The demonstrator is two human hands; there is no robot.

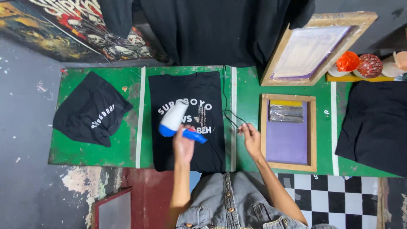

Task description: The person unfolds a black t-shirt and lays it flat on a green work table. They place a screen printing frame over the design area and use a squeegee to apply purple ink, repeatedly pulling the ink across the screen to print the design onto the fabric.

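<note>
Head view, looking straight down: a white and blue hair dryer (176, 120) is held over the white print on a black T-shirt (188, 121) that lies flat on the middle panel of a green table (127, 123). The left hand (183, 145) is closed around the dryer's blue handle, with the white barrel pointing up and to the left across the lettering. A thin black cord (226, 106) runs from the far edge of the table down the shirt's right side to the right hand (250, 138), whose fingers are drawn together in a pinch on it, just off the shirt's edge.

By the look of it, the step in hand is drying the fresh print, with the cord kept clear of the ink. The next move calls for sweeping the nozzle across all the lettering without letting it touch the cloth, and for keeping the cord off the print.

Left of the shirt lies a crumpled black shirt (91, 109) with white lettering. To the right sits a wooden printing screen (288, 132) with purple mesh and a squeegee (286, 113) inside, and a second screen (313, 46) leans beyond it. Another black cloth (375, 123) lies at the far right.
</note>
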